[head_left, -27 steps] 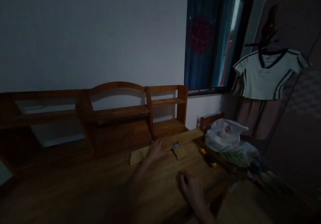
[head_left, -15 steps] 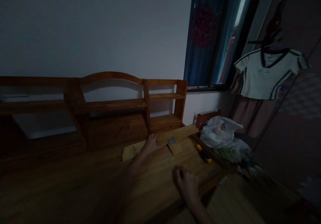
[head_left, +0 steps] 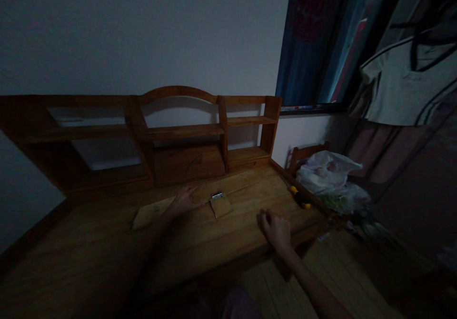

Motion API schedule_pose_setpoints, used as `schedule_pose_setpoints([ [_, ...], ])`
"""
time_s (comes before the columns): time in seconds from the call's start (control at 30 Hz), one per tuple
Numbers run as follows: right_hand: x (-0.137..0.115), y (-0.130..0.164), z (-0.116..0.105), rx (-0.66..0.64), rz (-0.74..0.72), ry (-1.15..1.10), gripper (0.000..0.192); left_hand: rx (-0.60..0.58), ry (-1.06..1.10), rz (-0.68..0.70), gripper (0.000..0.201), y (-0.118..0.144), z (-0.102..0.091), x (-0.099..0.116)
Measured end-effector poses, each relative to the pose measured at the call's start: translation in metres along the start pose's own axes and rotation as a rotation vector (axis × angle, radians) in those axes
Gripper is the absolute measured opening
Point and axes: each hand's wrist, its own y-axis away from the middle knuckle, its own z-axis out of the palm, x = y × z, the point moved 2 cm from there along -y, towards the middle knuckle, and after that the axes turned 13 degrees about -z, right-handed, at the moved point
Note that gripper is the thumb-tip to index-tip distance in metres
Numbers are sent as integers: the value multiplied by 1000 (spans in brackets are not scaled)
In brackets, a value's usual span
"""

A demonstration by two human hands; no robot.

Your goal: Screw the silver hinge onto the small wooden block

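Left grip [head_left: 183, 199] spread flat on wooden board [head_left: 150, 213], right grip [head_left: 274, 227] curled, empty, well apart

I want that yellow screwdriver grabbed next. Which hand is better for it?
Probably the right hand: it lies nearer the yellow screwdriver at the desk's right edge. The left hand rests flat on the wooden board.
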Motion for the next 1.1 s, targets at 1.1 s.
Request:
schedule_pose_setpoints([
  [1.1, -126, -165, 42, 69, -532, -432, 29, 124, 72, 128, 37, 38, -19, 41],
])
